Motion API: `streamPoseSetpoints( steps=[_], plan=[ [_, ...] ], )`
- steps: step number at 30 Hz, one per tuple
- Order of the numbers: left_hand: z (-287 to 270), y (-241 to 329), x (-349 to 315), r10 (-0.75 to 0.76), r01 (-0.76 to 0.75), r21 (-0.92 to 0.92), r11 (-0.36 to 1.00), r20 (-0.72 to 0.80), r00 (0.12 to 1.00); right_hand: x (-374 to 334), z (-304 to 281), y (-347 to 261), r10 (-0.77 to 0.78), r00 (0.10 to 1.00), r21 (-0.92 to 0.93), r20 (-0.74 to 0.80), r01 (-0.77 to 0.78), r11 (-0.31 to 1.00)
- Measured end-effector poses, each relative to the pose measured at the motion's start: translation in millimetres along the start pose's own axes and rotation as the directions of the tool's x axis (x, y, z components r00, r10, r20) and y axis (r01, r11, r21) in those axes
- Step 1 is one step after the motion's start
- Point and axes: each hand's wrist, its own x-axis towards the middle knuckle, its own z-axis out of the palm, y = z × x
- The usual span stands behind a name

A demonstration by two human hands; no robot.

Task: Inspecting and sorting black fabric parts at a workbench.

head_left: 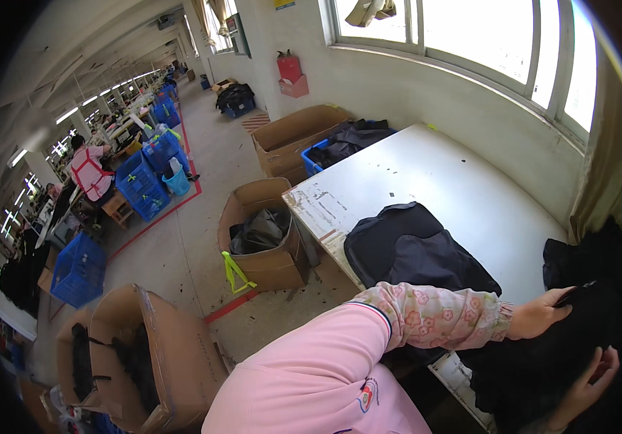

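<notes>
Left hand (540, 313) lies palm-down on the upper edge of a heap of black garments (542, 362) at the near right corner of the white worktable (434, 173), fingers together and curled over the cloth; a firm grip cannot be confirmed, since the fingertips sink into the dark fabric. Right hand (591, 383) is at the lower right side of the same heap, fingers hooked around its edge from beneath, apparently clasping it. The heap overhangs the table's near edge between the two hands. Just left of it, flat on the table, lies a separate dark garment piece (412, 249), partly hidden by the pink floral sleeve (434, 315). Judged step: gathering or taking up the heap, both hands bracketing it. The next move would call for a secure two-sided hold so loose layers do not slide off the table edge. Beyond the table stand open cardboard boxes of dark fabric (264, 239), with blue crates (141, 184) and a seated worker (90, 173) farther off.
</notes>
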Motion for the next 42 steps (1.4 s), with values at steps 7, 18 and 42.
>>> streamPoseSetpoints(
  steps=[7,18,42],
  plan=[
    [-9,13,-14,-0.309,0.209,-0.356,0.911,-0.254,0.916,-105,101,-65,0.204,0.855,0.362,0.477,-0.403,0.841],
    [-10,10,-29,-0.296,0.157,-0.409,0.899,-0.301,0.906,-109,120,-71,0.199,0.929,0.642,0.313,-0.361,0.676],
    [-62,2,-70,-0.652,0.711,0.174,0.681,0.586,0.481,-9,50,1,-0.258,0.963,0.209,-0.082,0.27,0.94]
  ],
)
